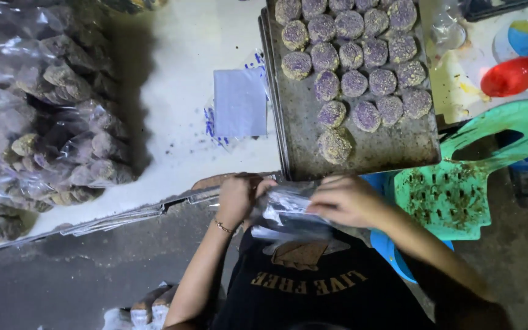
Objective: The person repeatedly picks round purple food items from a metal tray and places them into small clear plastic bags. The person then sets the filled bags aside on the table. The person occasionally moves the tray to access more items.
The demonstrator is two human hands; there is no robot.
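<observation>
A heap of clear plastic bags [44,122] packed with purplish patties fills the left of the frame, a flat white packet with blue print [239,102] lies upper centre, and both hands grip a crinkled clear bag [288,211] at lower centre.

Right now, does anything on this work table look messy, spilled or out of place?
Mostly crumbs. The green plastic chair beside the metal tray has dark bits scattered over its seat, and specks dot the white table. The purple patties sit in uneven rows. Both hands grip a clear bag.
</observation>
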